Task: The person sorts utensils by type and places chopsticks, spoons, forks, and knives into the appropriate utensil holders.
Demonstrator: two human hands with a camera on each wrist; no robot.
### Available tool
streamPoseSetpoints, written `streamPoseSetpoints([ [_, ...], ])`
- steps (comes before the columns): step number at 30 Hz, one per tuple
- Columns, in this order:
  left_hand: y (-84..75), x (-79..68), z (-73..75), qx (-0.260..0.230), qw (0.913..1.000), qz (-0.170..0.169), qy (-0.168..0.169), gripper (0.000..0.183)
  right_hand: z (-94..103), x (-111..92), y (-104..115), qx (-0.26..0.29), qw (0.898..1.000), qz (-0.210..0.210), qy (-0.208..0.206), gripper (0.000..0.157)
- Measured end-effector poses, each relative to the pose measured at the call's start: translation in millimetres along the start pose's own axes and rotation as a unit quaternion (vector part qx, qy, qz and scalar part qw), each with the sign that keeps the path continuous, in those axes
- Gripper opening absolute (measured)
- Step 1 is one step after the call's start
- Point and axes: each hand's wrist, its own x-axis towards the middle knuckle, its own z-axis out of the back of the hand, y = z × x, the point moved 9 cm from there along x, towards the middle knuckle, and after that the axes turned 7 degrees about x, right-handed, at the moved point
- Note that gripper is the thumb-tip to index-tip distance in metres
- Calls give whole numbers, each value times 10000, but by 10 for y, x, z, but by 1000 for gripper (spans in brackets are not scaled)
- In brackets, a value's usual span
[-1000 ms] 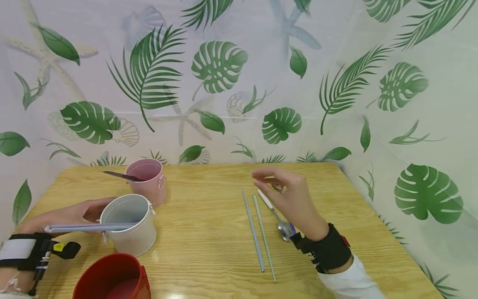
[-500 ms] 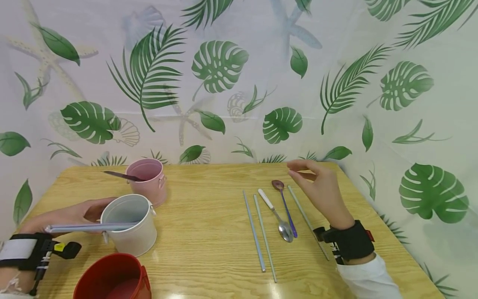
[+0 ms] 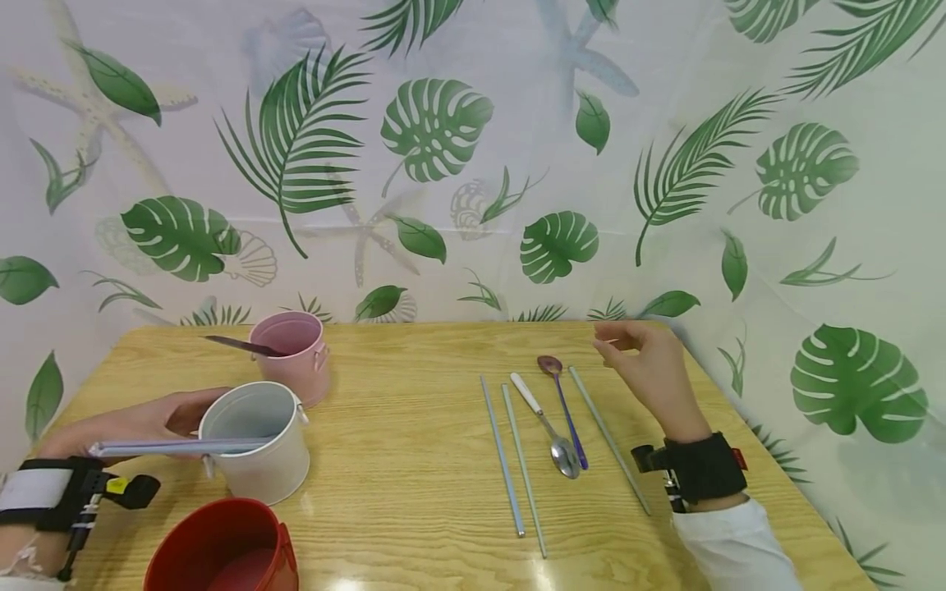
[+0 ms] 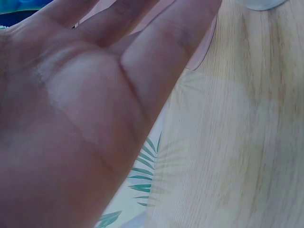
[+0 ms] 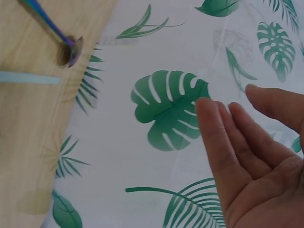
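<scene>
My left hand [image 3: 158, 419] lies against the left side of the white bucket [image 3: 284, 468]. Its fingertips are hidden behind the bucket in the head view; the palm and fairly straight fingers show in the left wrist view. Lilac-blue chopsticks [image 3: 163, 448] lean out over that bucket's rim. Over the table's right side, my right hand [image 3: 654, 373] hovers with thumb and fingers bent and apart, nothing between them. Nearest to it lies a pale green chopstick [image 3: 609, 443]. Left of that are a purple spoon [image 3: 567, 410] and a white-handled spoon [image 3: 543, 419].
A blue chopstick [image 3: 502, 460] and another green chopstick [image 3: 525, 472] lie mid-table. The pink bucket [image 3: 306, 377] stands behind the white one, holding a dark knife [image 3: 244, 345]. A red bucket [image 3: 284, 546] is at the front left. Patterned cloth [image 3: 458, 271] hangs behind the table [image 3: 399, 427].
My right hand has moved to the right, away from the spoons, uncovering the purple spoon and the rightmost green chopstick. My left hand and the buckets have not moved.
</scene>
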Motion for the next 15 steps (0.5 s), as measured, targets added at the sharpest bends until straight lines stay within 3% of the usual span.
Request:
streamPoseSetpoints([
  [6,-22,-8,-11,-71,9996,-249,63,78,-103,-33,-363,-191,9899,-1155,798,35],
  [11,18,-29,0,-36,10000,53,0,80,-235,-97,-659,-304,9745,-1682,1455,42],
  [15,-30,-12,-12,-113,9995,-271,88,79,-323,-165,-804,-250,9620,-2060,1775,45],
])
